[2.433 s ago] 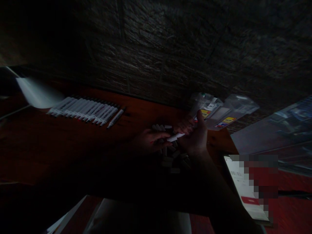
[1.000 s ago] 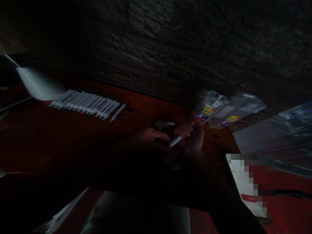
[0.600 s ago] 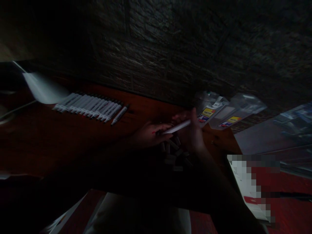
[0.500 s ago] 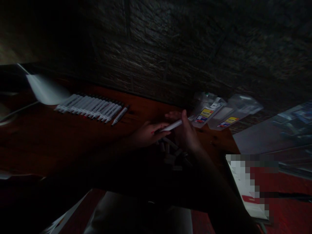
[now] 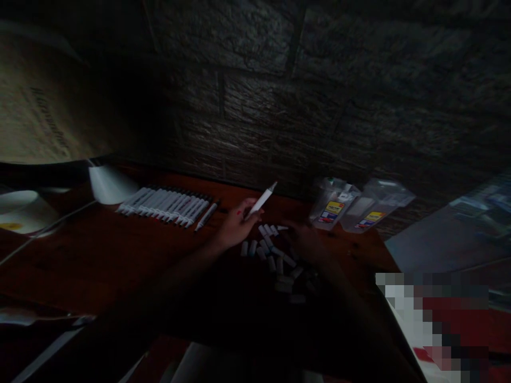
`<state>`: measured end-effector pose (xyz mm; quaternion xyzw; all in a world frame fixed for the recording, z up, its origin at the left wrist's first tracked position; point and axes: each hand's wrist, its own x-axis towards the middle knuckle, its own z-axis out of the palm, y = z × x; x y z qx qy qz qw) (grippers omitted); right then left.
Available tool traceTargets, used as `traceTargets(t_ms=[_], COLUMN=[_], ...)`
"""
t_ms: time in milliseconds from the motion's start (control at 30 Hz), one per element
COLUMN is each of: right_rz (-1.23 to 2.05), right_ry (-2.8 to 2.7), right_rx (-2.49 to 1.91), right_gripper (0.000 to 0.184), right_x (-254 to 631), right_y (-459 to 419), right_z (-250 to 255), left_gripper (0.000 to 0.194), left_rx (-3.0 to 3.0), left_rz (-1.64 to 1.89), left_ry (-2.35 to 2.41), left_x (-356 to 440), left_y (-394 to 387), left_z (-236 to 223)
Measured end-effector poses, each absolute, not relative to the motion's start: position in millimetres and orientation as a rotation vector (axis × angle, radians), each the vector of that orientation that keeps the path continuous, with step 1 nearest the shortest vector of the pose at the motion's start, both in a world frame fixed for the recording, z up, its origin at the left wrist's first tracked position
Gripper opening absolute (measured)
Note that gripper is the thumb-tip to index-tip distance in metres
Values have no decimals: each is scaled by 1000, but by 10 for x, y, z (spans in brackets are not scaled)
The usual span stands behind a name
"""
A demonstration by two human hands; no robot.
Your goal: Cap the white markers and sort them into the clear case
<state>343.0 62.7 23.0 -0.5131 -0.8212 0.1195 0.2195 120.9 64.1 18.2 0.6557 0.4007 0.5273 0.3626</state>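
The scene is very dark. My left hand (image 5: 236,229) holds a white marker (image 5: 261,201) raised at a slant, tip up and to the right. My right hand (image 5: 305,242) rests low over a loose heap of white markers and caps (image 5: 275,254) on the reddish wooden table (image 5: 120,250); I cannot tell whether it grips one. A neat row of several white markers (image 5: 165,205) lies at the back left, with one marker (image 5: 206,216) slightly apart at its right end.
Two clear plastic packages with yellow labels (image 5: 351,205) lean by the dark stone wall (image 5: 279,106). A white sheet (image 5: 109,183) lies behind the row, and a pale dish (image 5: 22,210) at far left. A blurred-out rectangle (image 5: 431,314) lies at the right.
The marker held between both hands is now in my left hand alone, lifted up and leftwards. My right hand has dropped to the heap. The view has tilted and shifted.
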Motion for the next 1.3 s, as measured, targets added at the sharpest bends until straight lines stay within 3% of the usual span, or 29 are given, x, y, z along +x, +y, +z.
traceTargets(t_ms=[167,367,467,833,1033,1200,1300], right_rz=[475,934,999,1075,1088,1131,1161], right_ry=[-1876,-1277,-1145,-1359,-1440,-1428,-1369], right_rx=[-1337,-1047,-965,-866,-908,-853,-840], right_gripper=[19,27,26,32,26,36,52], right_x=[3497,3490,3454,3380,3374,3301,3223], right_y=[655,589,549,545,515,482,444], right_z=[274,456,529,517,528,498,486], left_gripper=[25,34,33,28,25,23,24], left_rx=[1961,2101,2142,2239,2266,2251,2225], left_rz=[1234,1182,1183,1229,1246,1284,1281], left_ry=[1249,1280,1302,1285,1226,1174,1167], left_x=[1193,1213,1209,1213,1213,1240,1263], left_y=[525,475,494,491,481,447,416], left_z=[268,273,242,234,222,258,279])
